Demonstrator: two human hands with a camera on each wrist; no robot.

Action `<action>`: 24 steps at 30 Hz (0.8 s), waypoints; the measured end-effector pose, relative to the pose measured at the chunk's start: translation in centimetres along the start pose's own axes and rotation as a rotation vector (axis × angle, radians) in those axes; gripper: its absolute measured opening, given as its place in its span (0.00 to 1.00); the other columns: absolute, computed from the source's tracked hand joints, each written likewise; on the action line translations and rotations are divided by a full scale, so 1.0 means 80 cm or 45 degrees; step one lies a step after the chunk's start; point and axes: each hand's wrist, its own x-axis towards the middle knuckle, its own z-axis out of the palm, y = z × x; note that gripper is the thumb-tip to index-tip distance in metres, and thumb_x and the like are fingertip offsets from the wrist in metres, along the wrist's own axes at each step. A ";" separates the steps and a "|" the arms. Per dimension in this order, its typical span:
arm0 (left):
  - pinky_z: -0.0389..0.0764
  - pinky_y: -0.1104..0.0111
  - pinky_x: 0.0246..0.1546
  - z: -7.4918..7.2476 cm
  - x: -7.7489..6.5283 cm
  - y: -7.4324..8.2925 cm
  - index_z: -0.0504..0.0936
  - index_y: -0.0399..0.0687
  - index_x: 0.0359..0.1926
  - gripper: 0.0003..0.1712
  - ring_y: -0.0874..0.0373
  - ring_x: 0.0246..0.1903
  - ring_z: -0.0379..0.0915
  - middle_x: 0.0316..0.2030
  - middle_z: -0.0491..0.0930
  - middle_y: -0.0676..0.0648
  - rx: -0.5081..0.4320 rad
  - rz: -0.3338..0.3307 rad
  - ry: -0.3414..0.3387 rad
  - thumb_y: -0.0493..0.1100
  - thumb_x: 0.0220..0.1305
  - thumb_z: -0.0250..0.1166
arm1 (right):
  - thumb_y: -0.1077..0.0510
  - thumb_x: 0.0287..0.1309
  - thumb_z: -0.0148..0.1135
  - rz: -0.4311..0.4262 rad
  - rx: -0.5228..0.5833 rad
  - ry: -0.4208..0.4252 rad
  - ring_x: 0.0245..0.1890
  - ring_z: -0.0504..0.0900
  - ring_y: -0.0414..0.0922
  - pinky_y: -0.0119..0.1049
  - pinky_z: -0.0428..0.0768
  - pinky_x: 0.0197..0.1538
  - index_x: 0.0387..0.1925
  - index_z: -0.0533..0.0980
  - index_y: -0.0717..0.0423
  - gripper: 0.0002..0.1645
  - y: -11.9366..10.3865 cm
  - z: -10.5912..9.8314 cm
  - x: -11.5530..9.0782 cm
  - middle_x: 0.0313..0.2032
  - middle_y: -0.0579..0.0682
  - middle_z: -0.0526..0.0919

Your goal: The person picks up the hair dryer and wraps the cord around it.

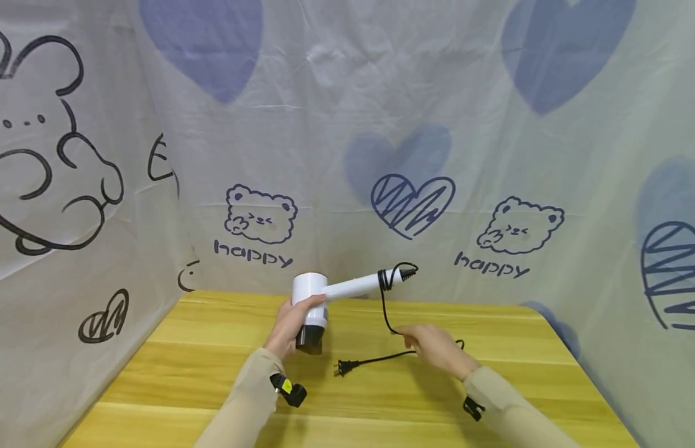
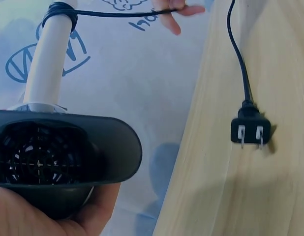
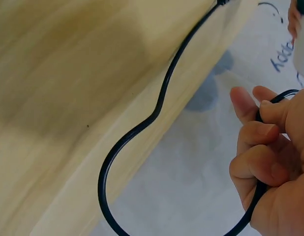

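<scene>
White is the main colour of the hair dryer (image 1: 310, 286), and it sits in the left hand (image 1: 288, 323), with the thumb and fingers curled round its fat body. On the near side of that grip, the black nozzle (image 1: 310, 338) sticks out, and the left wrist view looks into its dark mouth, where a grid shows. To the right of the left hand, the long handle (image 1: 353, 287) reaches out and tips up a little. Near its far end, the black cord (image 1: 384, 311) goes round it a few times, and a loop of it pokes up past the ribbed tip (image 1: 407, 274). From there the cord drops to the right hand (image 1: 433, 347), which pinches it between thumb and finger, with the other fingers bent in close to it. Past the right hand, the cord makes a bend and comes back to the left, under that hand. It ends in a black plug (image 1: 347, 368) with two metal prongs, between the two hands. Below both grips is a yellow wood table (image 1: 173, 367), and behind them hangs a pale cloth (image 1: 325, 124) with hearts and bears.
</scene>
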 end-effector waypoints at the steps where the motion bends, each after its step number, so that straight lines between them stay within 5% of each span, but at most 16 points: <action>1: 0.85 0.61 0.36 0.001 -0.001 0.000 0.65 0.44 0.64 0.45 0.52 0.37 0.79 0.48 0.77 0.37 0.002 -0.003 -0.023 0.56 0.50 0.74 | 0.68 0.65 0.54 0.008 0.007 0.010 0.26 0.76 0.36 0.31 0.79 0.31 0.56 0.79 0.56 0.19 0.002 0.000 0.003 0.28 0.45 0.84; 5: 0.85 0.61 0.37 0.001 -0.004 0.002 0.65 0.48 0.66 0.47 0.50 0.39 0.79 0.49 0.77 0.38 0.022 -0.030 -0.100 0.58 0.48 0.75 | 0.58 0.69 0.55 0.123 0.065 0.004 0.19 0.73 0.36 0.31 0.73 0.26 0.41 0.84 0.52 0.11 0.012 -0.004 0.015 0.21 0.44 0.81; 9: 0.85 0.60 0.37 0.000 -0.006 0.002 0.65 0.49 0.66 0.47 0.50 0.39 0.79 0.49 0.77 0.37 0.078 -0.019 -0.176 0.58 0.49 0.75 | 0.43 0.66 0.58 0.348 0.073 0.013 0.13 0.64 0.37 0.30 0.63 0.19 0.20 0.81 0.53 0.24 0.026 -0.008 0.026 0.13 0.44 0.73; 12: 0.86 0.59 0.35 -0.001 -0.008 0.002 0.66 0.47 0.66 0.45 0.49 0.38 0.79 0.47 0.77 0.37 0.142 0.018 -0.235 0.57 0.51 0.74 | 0.40 0.61 0.62 0.443 -0.040 0.105 0.18 0.73 0.41 0.34 0.70 0.19 0.25 0.82 0.56 0.24 0.037 -0.014 0.033 0.20 0.47 0.79; 15: 0.86 0.58 0.33 -0.003 -0.009 0.002 0.67 0.48 0.65 0.43 0.49 0.37 0.80 0.46 0.78 0.37 0.182 0.031 -0.275 0.56 0.52 0.73 | 0.48 0.62 0.62 0.472 -0.149 0.200 0.26 0.79 0.50 0.43 0.78 0.24 0.31 0.80 0.61 0.19 0.046 -0.026 0.040 0.27 0.55 0.82; 17: 0.86 0.58 0.33 -0.003 -0.010 0.003 0.67 0.49 0.65 0.43 0.49 0.37 0.80 0.46 0.78 0.38 0.196 0.035 -0.284 0.55 0.52 0.73 | 0.53 0.61 0.61 0.459 -0.170 0.235 0.25 0.78 0.50 0.44 0.77 0.24 0.26 0.78 0.61 0.15 0.049 -0.036 0.044 0.25 0.56 0.81; 20: 0.85 0.59 0.32 -0.005 -0.009 0.003 0.66 0.49 0.66 0.44 0.49 0.37 0.80 0.45 0.78 0.38 0.225 0.037 -0.284 0.56 0.51 0.73 | 0.48 0.63 0.62 0.426 -0.110 0.244 0.14 0.65 0.43 0.35 0.64 0.18 0.11 0.70 0.57 0.28 0.048 -0.050 0.052 0.12 0.49 0.69; 24: 0.85 0.59 0.32 -0.006 -0.007 0.004 0.64 0.50 0.68 0.46 0.49 0.36 0.80 0.46 0.78 0.37 0.262 0.030 -0.301 0.56 0.51 0.73 | 0.40 0.60 0.64 0.405 -0.056 0.217 0.12 0.53 0.38 0.30 0.51 0.17 0.05 0.68 0.52 0.35 0.045 -0.065 0.062 0.08 0.42 0.60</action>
